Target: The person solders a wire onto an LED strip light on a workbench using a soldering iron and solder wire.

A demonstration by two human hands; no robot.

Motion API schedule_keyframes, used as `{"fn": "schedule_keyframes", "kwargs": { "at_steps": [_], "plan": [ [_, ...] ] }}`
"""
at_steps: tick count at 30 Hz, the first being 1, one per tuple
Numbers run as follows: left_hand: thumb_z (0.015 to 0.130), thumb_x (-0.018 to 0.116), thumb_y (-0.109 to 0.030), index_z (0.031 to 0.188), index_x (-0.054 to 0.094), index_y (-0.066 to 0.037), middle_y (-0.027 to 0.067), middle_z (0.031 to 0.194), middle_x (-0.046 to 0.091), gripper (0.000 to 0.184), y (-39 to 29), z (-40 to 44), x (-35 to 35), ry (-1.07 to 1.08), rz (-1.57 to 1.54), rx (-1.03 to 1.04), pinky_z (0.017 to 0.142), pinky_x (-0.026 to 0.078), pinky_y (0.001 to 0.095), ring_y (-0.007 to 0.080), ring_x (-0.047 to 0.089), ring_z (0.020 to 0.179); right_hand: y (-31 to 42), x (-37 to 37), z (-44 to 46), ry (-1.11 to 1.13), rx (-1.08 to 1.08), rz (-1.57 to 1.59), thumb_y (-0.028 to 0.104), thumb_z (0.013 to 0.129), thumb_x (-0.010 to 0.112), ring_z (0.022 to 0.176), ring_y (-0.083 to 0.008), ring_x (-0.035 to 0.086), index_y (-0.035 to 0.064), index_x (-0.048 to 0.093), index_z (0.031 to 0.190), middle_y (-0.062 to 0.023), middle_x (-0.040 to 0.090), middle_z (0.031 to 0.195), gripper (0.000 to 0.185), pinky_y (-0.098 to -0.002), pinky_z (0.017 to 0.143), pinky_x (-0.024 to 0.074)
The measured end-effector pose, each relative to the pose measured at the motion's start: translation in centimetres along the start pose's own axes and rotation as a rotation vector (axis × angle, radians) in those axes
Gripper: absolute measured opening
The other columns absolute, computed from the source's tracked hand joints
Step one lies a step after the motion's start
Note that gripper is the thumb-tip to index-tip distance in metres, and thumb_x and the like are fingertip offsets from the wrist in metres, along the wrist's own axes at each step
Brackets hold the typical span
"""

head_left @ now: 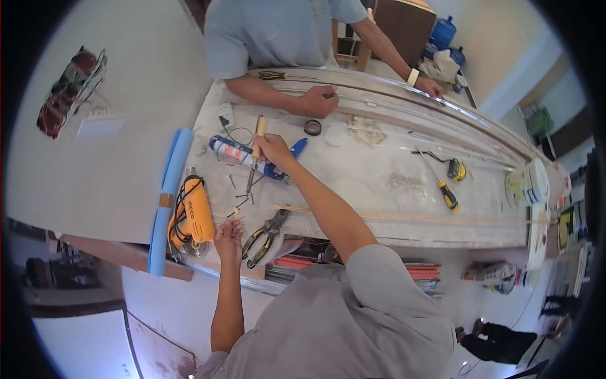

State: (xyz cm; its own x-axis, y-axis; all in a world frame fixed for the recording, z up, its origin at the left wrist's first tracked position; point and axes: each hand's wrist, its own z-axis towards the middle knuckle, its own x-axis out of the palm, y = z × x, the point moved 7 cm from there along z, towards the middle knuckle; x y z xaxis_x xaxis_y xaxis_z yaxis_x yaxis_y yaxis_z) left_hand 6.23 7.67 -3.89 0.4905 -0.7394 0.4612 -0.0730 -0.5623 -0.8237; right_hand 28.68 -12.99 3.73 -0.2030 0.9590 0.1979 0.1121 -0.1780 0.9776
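Note:
My right hand [273, 151] is closed around the wooden handle of a soldering iron [259, 138], whose metal shaft points down toward the table. Below it, my left hand [229, 237] is closed with its fingertips together near a small pale piece [237, 211]; what they pinch is too small to make out. Several screws [243, 203] lie just above those fingertips. A blue and white tube in a caulking gun [237, 153] lies under the iron. Left of my left hand is an orange heat gun [199, 211], and to its right are black and yellow pliers [267, 239].
Across the table [379, 183], a person [284, 38] rests both hands by long metal profiles [467, 114]. A screwdriver [447, 196], tape measure [456, 169] and white bucket [528, 183] stand or lie right. A tape roll [312, 127] and blue roll [169, 196] are also there.

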Motion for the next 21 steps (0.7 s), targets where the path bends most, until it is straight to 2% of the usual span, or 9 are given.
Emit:
{"fn": "schedule_keyframes", "kwargs": {
  "at_steps": [11,21],
  "plan": [
    [0.096,0.057,-0.016,0.102,0.056,0.0,0.0119,0.091,0.066,0.017,0.08,-0.36,0.04,-0.036,0.004,-0.016,0.069,0.055,0.0261,0.0166,0.065,0.077,-0.2,0.41,-0.13,0.034,0.036,0.036,0.038,0.095,0.054,0.043,-0.0068,0.044,0.0049,0.057,0.076,-0.0009,0.052,0.055,0.039,-0.0218,0.04,0.0342],
    [0.095,0.058,-0.017,0.096,0.056,-0.001,0.0123,0.089,0.066,0.016,-0.06,-0.49,0.22,-0.001,-0.024,0.015,0.066,0.056,0.0262,0.0163,0.065,0.074,-0.27,0.34,-0.02,0.024,0.035,0.017,0.038,0.095,0.055,0.042,-0.0073,0.043,0.0049,0.057,0.074,-0.0009,0.052,0.055,0.039,-0.0225,0.04,0.0332]
  ]
}}
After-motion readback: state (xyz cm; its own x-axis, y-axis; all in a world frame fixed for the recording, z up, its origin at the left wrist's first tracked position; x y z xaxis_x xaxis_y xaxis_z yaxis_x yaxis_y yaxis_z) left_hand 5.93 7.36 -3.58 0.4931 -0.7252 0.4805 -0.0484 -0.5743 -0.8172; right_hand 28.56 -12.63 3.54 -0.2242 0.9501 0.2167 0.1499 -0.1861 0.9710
